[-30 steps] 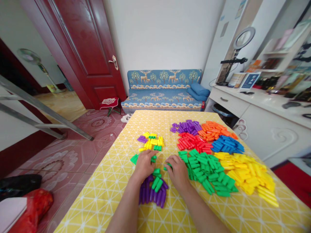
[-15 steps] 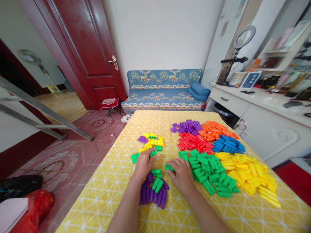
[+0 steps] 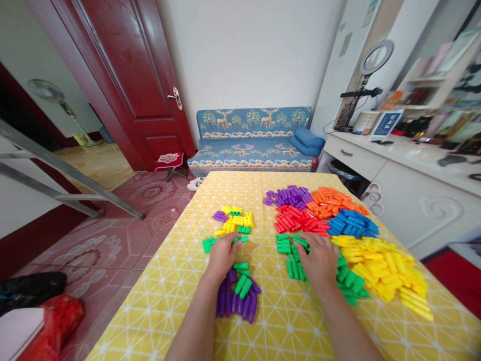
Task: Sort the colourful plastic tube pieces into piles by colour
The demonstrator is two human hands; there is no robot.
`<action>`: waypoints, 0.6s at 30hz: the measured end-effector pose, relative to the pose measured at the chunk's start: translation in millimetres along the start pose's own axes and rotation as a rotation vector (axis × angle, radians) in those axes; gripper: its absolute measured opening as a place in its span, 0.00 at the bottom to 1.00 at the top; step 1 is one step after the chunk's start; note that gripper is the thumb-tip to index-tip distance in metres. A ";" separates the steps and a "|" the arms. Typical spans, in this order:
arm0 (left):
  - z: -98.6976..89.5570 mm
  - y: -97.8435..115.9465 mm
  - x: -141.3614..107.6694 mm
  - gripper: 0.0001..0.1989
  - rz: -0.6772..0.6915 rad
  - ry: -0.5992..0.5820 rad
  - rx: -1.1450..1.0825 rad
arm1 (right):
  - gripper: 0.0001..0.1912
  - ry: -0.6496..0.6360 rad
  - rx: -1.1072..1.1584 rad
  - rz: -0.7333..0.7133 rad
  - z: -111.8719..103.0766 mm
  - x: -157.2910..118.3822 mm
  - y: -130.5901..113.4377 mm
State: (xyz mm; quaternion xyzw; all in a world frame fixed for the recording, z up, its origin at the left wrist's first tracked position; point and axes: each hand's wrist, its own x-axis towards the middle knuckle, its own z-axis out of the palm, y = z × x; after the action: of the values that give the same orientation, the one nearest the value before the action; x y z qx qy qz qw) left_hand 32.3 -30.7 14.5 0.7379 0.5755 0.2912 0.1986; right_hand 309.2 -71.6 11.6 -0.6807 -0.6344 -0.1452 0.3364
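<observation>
My left hand (image 3: 222, 253) is closed on a green tube block (image 3: 242, 239) at the left of the table. Just beyond it lie yellow tube blocks (image 3: 237, 220) with a few green and purple ones among them. Nearer me, purple tube blocks (image 3: 236, 303) stand side by side with green pieces (image 3: 244, 286) on and beside them. Over the green pile (image 3: 347, 281) is my right hand (image 3: 321, 258), thumb and fingers pinching a green tube block (image 3: 300, 241). The palm hides part of that pile.
Purple (image 3: 291, 196), orange (image 3: 334, 201), red (image 3: 298, 220), blue (image 3: 353, 223) and yellow (image 3: 391, 265) piles lie at the right of the yellow patterned table (image 3: 165, 311). Beyond are a blue sofa (image 3: 251, 145) and a white dresser (image 3: 424, 185). A metal ladder (image 3: 78, 173) stands left.
My right hand has moved right, from the table's middle onto the green pile. The green block it held there no longer shows at that spot. My left hand has hardly moved.
</observation>
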 end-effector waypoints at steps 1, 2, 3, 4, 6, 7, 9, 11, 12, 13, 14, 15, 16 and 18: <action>0.4 -0.7 0.1 0.12 0.003 -0.002 -0.004 | 0.11 -0.003 -0.009 0.002 0.9 -0.3 -0.9; 0.7 -1.0 0.3 0.12 0.007 -0.004 -0.007 | 0.11 -0.006 -0.018 0.004 1.6 -0.6 -1.6; 0.8 -1.2 0.3 0.12 0.010 -0.008 -0.009 | 0.11 -0.009 -0.025 0.007 2.1 -0.9 -2.0; 0.7 -1.1 0.3 0.12 0.011 -0.012 -0.008 | 0.11 -0.012 -0.029 0.008 2.6 -1.2 -2.1; 0.4 -0.5 0.3 0.12 0.008 -0.025 -0.003 | 0.11 -0.014 -0.030 0.004 3.2 -1.6 -1.4; 0.3 -0.1 0.2 0.12 0.005 -0.030 0.000 | 0.11 -0.012 -0.028 -0.001 3.4 -1.9 -0.8; 0.3 0.4 -0.1 0.12 0.003 -0.031 0.003 | 0.11 -0.005 -0.021 -0.014 3.5 -2.2 0.3; 0.6 0.5 -0.4 0.12 0.008 -0.020 0.003 | 0.12 0.004 -0.016 -0.027 3.1 -2.3 0.7; 0.9 0.4 -0.5 0.12 0.012 -0.016 0.002 | 0.12 0.007 -0.015 -0.032 2.9 -2.4 0.7; 1.1 0.3 -0.5 0.12 0.016 -0.014 0.001 | 0.12 0.009 -0.014 -0.036 2.6 -2.4 0.6; 1.3 0.2 -0.5 0.12 0.018 -0.015 0.002 | 0.12 0.009 -0.012 -0.038 2.5 -2.5 0.3; 1.4 0.1 -0.5 0.12 0.019 -0.018 0.004 | 0.12 0.010 -0.010 -0.040 2.6 -2.7 0.1; 1.4 0.1 -0.4 0.12 0.020 -0.022 0.005 | 0.13 0.010 -0.008 -0.039 2.8 -2.9 0.0; 1.1 0.5 -0.2 0.12 0.021 -0.029 0.005 | 0.13 0.008 0.002 -0.035 3.4 -3.3 0.2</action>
State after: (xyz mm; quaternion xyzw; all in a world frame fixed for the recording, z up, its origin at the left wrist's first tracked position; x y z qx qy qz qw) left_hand 33.4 -31.0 13.9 0.7485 0.5657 0.2811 0.2018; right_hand 308.1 -72.0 7.0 -0.6684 -0.6452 -0.1531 0.3370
